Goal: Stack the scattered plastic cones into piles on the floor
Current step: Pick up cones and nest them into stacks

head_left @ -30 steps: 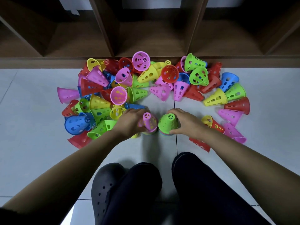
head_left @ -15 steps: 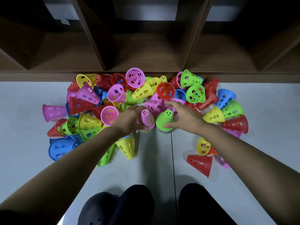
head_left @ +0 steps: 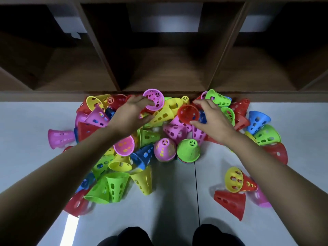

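1. Gripping the pink cone with the left hand: fingers laid over its wall, thumb below, closed only to the cone's girth.
2. Pinching the red cone with the right hand: fingers at 12 o'clock of the rim, thumb at 6 o'clock, mouth turned toward the camera.
3. Taking one cone per hand, likely to feed both piles at once. Holding near the wide end, probably to flip each cone mouth-down before dropping it on.
4. Reaching to 12 o'clock of the heap, close against the shelf unit. Cannot tell whether either held cone is lifted clear of its neighbours.
5. Standing at 6 o'clock of the hands, just beside each other: pink-topped pile and green-topped pile. Upright, narrow end up, on the floor, probably kept on open tile for easy reach.
6. Lying tipped over from 9 through 12 to 3 o'clock of the piles: loose cones, a few more at 4 o'clock. Mostly unstacked, so task judged early.
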